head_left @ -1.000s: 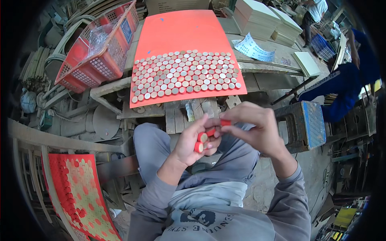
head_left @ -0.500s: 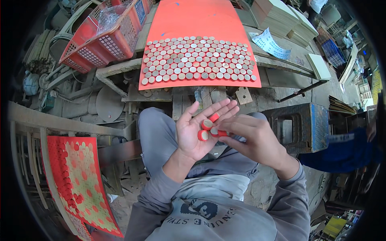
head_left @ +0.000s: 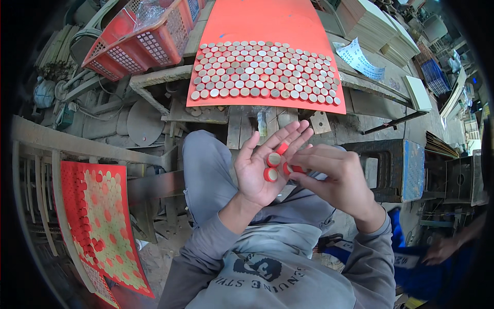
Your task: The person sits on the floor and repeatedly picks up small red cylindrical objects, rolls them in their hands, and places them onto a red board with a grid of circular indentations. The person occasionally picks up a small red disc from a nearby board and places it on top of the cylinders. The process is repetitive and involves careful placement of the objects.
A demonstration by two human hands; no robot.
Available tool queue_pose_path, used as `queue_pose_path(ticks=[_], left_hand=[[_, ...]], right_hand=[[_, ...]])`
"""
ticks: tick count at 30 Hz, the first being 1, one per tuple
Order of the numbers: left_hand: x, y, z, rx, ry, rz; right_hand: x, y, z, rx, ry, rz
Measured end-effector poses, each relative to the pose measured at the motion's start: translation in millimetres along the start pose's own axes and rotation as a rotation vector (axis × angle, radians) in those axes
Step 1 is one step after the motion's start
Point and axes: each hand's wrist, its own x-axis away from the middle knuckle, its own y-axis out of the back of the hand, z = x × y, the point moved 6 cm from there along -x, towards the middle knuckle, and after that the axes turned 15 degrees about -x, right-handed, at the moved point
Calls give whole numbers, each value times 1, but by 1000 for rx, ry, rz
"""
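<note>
My left hand (head_left: pixel 251 177) is palm up with its fingers stretched out, holding several small round discs with red sides and pale faces. One disc (head_left: pixel 273 158) lies mid-palm, another disc (head_left: pixel 270 174) lies lower, and a red disc (head_left: pixel 282 148) rests by the fingers. My right hand (head_left: pixel 337 177), closed in a pinch, holds a red disc (head_left: pixel 297 169) over the left palm's edge; its fingers partly hide it. Beyond my hands, close-set rows of matching discs (head_left: pixel 265 77) stand on a red-orange sheet (head_left: pixel 267 23) on the bench.
A red plastic crate (head_left: pixel 139 44) stands at far left. Stacked boards (head_left: pixel 368 26) and a curled printed strip (head_left: pixel 360 59) lie at far right. A dark stool (head_left: pixel 386 170) is to my right. A second disc-covered sheet (head_left: pixel 105 221) leans at left. Another person's hand (head_left: pixel 442 251) shows at lower right.
The scene has shifted slightly right and up in the picture. My hands keep nearly the same pose around the discs. Another person's hand and blue clothing have come farther into view at lower right.
</note>
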Motion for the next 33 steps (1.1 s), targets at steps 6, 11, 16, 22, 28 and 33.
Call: queue_pose_path(ticks=[6, 11, 16, 22, 28, 33], left_hand=[[8, 11, 14, -29, 231, -79], [11, 9, 19, 194, 258, 45], [14, 17, 21, 198, 296, 4], [19, 16, 17, 130, 350, -93], [21, 17, 15, 96, 340, -142], [19, 18, 13, 277, 251, -14]], right_hand=[[-16, -5, 16, 182, 240, 77], [-23, -3, 13, 136, 215, 149], [-26, -10, 16, 147, 354, 169], [-24, -24, 8, 238, 262, 335], [-31, -28, 14, 278, 344, 399], [-37, -23, 11, 193, 358, 440]])
